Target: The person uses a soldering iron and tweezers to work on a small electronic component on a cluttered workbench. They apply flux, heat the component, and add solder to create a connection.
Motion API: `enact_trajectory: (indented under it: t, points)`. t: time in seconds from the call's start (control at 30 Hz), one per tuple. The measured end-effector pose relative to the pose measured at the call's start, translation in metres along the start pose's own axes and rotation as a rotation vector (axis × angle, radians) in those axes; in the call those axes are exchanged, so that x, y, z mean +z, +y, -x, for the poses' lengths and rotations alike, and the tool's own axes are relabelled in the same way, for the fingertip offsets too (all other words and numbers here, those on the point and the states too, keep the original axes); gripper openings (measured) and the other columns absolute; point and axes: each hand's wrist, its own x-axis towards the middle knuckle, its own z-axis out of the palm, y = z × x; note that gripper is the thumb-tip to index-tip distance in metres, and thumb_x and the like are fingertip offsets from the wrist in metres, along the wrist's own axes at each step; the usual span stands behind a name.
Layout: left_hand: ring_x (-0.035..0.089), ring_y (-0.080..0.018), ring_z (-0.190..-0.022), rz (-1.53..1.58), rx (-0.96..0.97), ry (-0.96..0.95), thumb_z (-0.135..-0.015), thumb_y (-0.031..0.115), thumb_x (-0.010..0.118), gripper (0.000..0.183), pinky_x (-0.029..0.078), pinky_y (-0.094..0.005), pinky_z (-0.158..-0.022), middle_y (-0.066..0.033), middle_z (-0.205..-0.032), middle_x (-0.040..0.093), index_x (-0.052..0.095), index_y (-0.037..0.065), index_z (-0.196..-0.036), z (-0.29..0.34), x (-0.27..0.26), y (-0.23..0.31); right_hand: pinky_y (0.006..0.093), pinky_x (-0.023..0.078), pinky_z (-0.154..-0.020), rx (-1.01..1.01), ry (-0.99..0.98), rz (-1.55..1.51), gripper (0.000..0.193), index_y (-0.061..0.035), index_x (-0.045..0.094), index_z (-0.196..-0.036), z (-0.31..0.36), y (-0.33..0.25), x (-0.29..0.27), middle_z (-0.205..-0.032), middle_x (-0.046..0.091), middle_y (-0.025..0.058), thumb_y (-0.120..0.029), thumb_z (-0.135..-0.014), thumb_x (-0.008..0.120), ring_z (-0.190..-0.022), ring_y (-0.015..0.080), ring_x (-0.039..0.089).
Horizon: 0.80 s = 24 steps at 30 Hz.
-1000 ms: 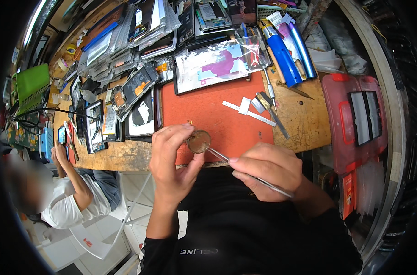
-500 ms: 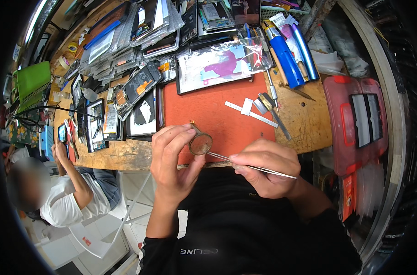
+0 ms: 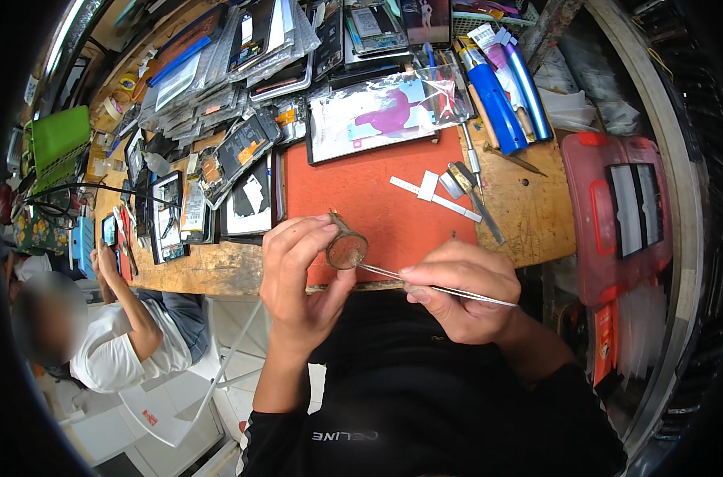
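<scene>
Working at the rim of a small round brown piece (image 3: 347,250) seems to be the step in hand: it is held up off the surface (image 3: 528,226), above the near part of the red mat (image 3: 425,230), its circular face turned toward the wearer. The left hand (image 3: 296,278) has its grip closed on it, fingertips over the upper left side and thumb beneath, leaving the face bare. Tweezers (image 3: 488,298) reach its lower right edge; their tips are too small to tell whether they touch it or pinch anything. The right hand (image 3: 469,278) has a closed pencil-like grip on them, thumb and fingers pressed together around the shanks. The next move, as I judge it, calls for a steady left hold and small, light shifts of the tips, since a hard push could tilt the piece between the fingers. Farther out on the mat lie white strips (image 3: 437,197), near a flat blade-like tool (image 3: 488,213); beyond is a panel in clear plastic (image 3: 337,131), then stacked phone parts (image 3: 274,52). At left, well apart, sits a co-worker in a white shirt (image 3: 111,362).
</scene>
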Motion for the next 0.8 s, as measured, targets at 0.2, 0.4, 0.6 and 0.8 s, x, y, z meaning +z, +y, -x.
enact_trajectory:
  t: [0.2,0.4,0.6,0.8]
  points:
    - [0.07,-0.0362,-0.109,0.017,-0.012,0.016,-0.071,-0.009,0.086,0.059,0.056,-0.0452,-0.096,-0.0172,-0.12,0.072,0.068,0.003,-0.125,0.001,0.003,0.0,0.0287,0.058,-0.061,0.024,0.004,-0.031,0.018,0.0054,0.078,-0.109,0.002,0.0,0.002,-0.085,0.076,0.0135,0.005,-0.091,0.079,-0.07,0.0185,0.074]
    - [0.07,-0.0366,-0.109,0.043,-0.059,-0.016,-0.072,-0.008,0.085,0.057,0.057,-0.0446,-0.096,-0.0177,-0.119,0.072,0.068,0.002,-0.126,0.001,0.001,0.0,0.0284,0.062,-0.064,0.158,0.009,-0.228,0.015,0.0076,0.074,-0.113,0.005,-0.003,0.002,-0.089,0.074,0.0155,0.006,-0.098,0.071,-0.074,0.0181,0.075]
    - [0.072,-0.0326,-0.108,0.018,-0.078,-0.036,-0.074,-0.009,0.082,0.052,0.057,-0.0399,-0.093,-0.0183,-0.118,0.072,0.068,-0.001,-0.124,0.0,0.002,-0.001,0.0298,0.061,-0.061,0.429,0.205,-0.432,0.018,0.0084,0.068,-0.118,0.01,-0.001,0.011,-0.087,0.072,0.0157,-0.004,-0.11,0.057,-0.068,0.0177,0.072]
    - [0.071,-0.0345,-0.108,-0.017,-0.105,0.013,-0.075,-0.007,0.082,0.054,0.059,-0.0417,-0.09,-0.0185,-0.119,0.072,0.068,0.001,-0.125,0.0,-0.004,-0.01,0.0284,0.056,-0.054,0.697,0.416,-0.798,0.02,0.0025,0.068,-0.118,0.011,0.013,0.007,-0.084,0.071,0.0116,-0.013,-0.112,0.056,-0.066,0.0165,0.069]
